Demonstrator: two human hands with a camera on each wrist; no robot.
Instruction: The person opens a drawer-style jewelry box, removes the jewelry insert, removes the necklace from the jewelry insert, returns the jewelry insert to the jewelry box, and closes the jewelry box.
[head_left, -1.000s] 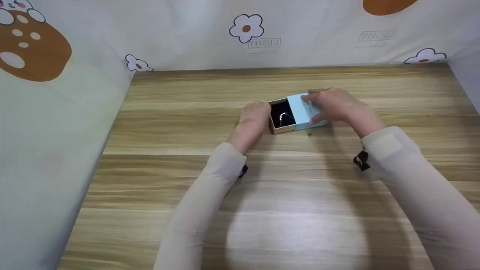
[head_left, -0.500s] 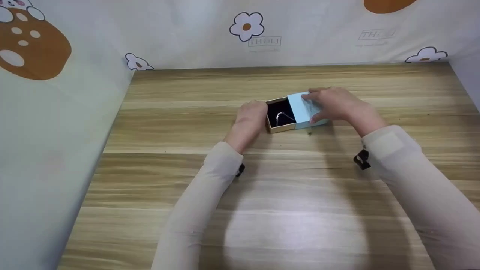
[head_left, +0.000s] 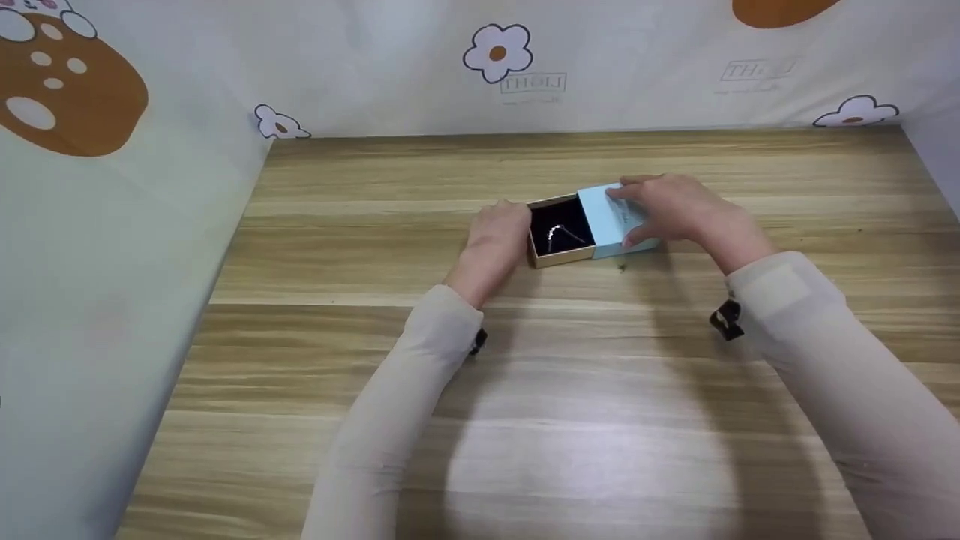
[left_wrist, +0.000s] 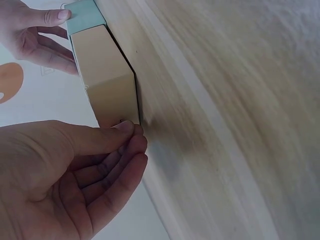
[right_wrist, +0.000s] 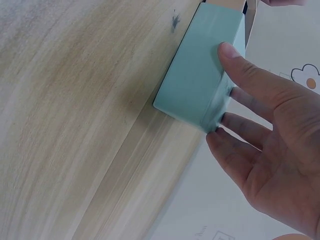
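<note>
A jewelry box lies on the wooden table, its light blue sleeve (head_left: 600, 217) to the right and its tan drawer (head_left: 564, 257) drawn out to the left. Inside the drawer, a thin silver chain with sparkling stones (head_left: 555, 229) rests on black lining. My left hand (head_left: 496, 232) pinches the drawer's outer end between thumb and fingertips, low on the tan end face (left_wrist: 112, 100) in the left wrist view. From the right, my right hand (head_left: 679, 210) holds the sleeve, thumb (right_wrist: 245, 70) on its near side and fingers over the top towards the far side.
The wood-grain table (head_left: 570, 420) stretches out in front of and around the box. A white cloth (head_left: 375, 67) printed with flowers and brown shapes hangs behind it and along the left. A small dark mark (right_wrist: 175, 21) lies on the table beside the box.
My left hand has moved slightly left with the drawer, so more of the black lining and chain shows. The right hand and the sleeve have stayed nearly in place.
</note>
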